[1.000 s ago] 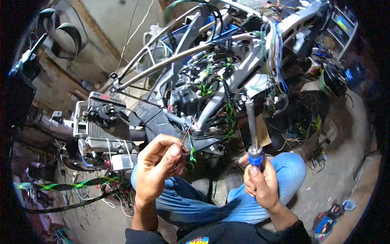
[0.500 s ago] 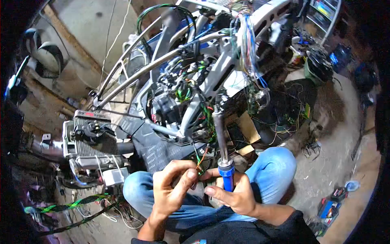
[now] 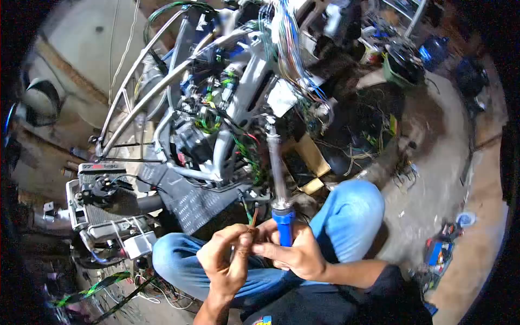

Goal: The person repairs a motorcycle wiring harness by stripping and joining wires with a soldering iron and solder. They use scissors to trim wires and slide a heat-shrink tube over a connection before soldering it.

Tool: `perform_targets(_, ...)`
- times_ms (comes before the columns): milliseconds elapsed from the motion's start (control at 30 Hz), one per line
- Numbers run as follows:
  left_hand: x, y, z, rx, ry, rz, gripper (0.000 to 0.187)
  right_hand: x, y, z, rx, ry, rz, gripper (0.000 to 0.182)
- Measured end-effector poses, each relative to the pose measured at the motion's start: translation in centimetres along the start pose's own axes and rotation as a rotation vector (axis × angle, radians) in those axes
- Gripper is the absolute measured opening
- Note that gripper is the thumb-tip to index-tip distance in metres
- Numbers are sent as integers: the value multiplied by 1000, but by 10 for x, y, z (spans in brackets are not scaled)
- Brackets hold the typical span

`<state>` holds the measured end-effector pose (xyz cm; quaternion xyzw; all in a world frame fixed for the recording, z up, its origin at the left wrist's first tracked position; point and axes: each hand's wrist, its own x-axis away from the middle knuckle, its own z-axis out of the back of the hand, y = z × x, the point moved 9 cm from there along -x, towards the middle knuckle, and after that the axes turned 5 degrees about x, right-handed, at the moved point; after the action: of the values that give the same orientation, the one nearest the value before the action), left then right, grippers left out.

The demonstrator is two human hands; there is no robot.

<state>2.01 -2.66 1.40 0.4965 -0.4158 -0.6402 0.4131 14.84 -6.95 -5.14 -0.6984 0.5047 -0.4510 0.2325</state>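
Observation:
My left hand (image 3: 226,258) is closed in a pinch on thin wires (image 3: 253,218), one orange-brown and one green, just above my lap. Close against it, my right hand (image 3: 298,252) wraps round the blue handle of a tool (image 3: 284,227) with a long metal shaft pointing up and away. The right thumb and fingertips reach the left fingertips at the wire ends, which the fingers partly hide. Beyond the hands stands a silver metal frame (image 3: 238,111) with a motor and tangled wiring.
A radiator (image 3: 111,200) lies at the left, beside a dark textured panel (image 3: 187,203). Bundled coloured wires (image 3: 290,49) hang from the frame. An open cardboard box (image 3: 313,157) is beyond my knee. A green bucket (image 3: 398,70) stands at the back right.
The view has shifted, so the frame and radiator appear further left. My right fingers have come closer to my left fingertips at the wires, and the tool stays in my right hand.

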Motion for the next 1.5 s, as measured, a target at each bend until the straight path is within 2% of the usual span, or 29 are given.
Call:
perform_targets(33,2,-2,0,21,36,28,11,0,2,-1,-32,-20,-19,26)
perform_targets(67,1,7,-6,-48,-33,-49,12,-1,4,-2,-23,-11,-7,29)
perform_targets(167,10,-5,0,-22,37,-30,10,-3,-1,-7,-112,-56,-28,40)
perform_targets(300,15,-14,0,-14,103,25,13,-4,11,-7,-179,-73,-86,34)
perform_targets(400,19,-22,5,-24,205,-19,12,-6,18,-6,-212,-95,-104,29)
perform_targets(500,13,-37,7,185,203,125,15,0,-10,12,-142,13,-52,25)
perform_targets(600,0,-46,16,217,242,126,17,21,-70,56,-259,110,294,34)
perform_targets(633,-4,-50,18,219,251,143,16,35,-105,74,-115,208,504,37)
perform_targets(667,-7,-55,17,251,233,125,17,46,-118,98,-214,402,619,41)
perform_targets(700,-9,-61,16,304,216,148,17,56,-146,118,-127,455,783,40)
perform_targets(733,-11,-68,14,358,196,172,17,64,-170,129,-119,465,887,38)
perform_targets(767,-12,-73,9,413,172,197,17,69,-190,140,19,309,968,37)
perform_targets(833,-12,-78,3,452,148,254,15,81,-198,194,-42,671,977,37)
perform_targets(900,-7,-84,-4,560,140,347,15,86,-190,247,-85,694,942,34)
perform_targets(933,-11,-80,-3,442,174,286,15,91,-175,276,-90,731,893,32)
perform_targets(967,-10,-83,-5,477,164,301,15,95,-155,307,-95,764,843,31)
perform_targets(1000,-6,-86,-5,510,156,317,15,103,-125,342,-98,878,792,30)
perform_targets(1100,2,-95,-1,529,190,337,15,125,-3,446,-58,1106,522,28)
perform_targets(1167,7,-105,4,553,248,356,15,149,111,516,-26,1491,210,28)
perform_targets(1200,2,-101,0,539,189,322,16,156,163,536,-3,1593,44,28)
perform_targets(1233,0,-99,4,429,276,295,17,161,199,546,31,1645,-84,28)
perform_targets(1300,3,-103,4,542,315,386,20,168,255,551,166,1678,-284,29)
perform_targets(1333,2,-102,4,536,289,358,18,167,269,547,250,1679,-363,29)
perform_targets(1500,-3,-97,9,520,198,245,11,165,277,526,647,1680,-579,33)
